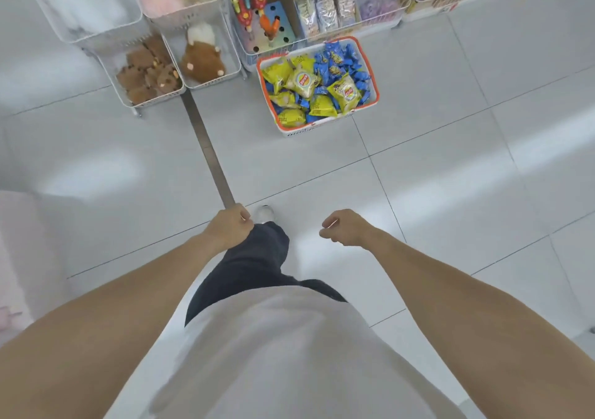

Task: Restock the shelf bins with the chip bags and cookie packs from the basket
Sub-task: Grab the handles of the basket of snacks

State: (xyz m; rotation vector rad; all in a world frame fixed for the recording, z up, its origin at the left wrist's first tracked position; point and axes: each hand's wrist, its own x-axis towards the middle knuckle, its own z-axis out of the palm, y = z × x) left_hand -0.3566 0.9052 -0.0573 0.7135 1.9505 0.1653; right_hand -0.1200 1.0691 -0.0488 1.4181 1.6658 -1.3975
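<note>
A white basket with an orange rim (325, 123) stands on the tiled floor ahead of me, in front of the shelf. It is piled with yellow chip bags (302, 84) and blue cookie packs (338, 59). My left hand (230, 227) hangs well short of the basket, fingers loosely curled, holding nothing. My right hand (346, 227) hangs beside it at the same height, also loosely curled and holding nothing. Both hands are far below the basket in the view, over the floor near my foot.
White shelf bins line the top of the view: plush toys (148, 70) at the left, a box of toy figures (257, 16) in the middle, packaged goods (341, 0) at the right. A metal floor strip (209, 151) runs from the bins toward me.
</note>
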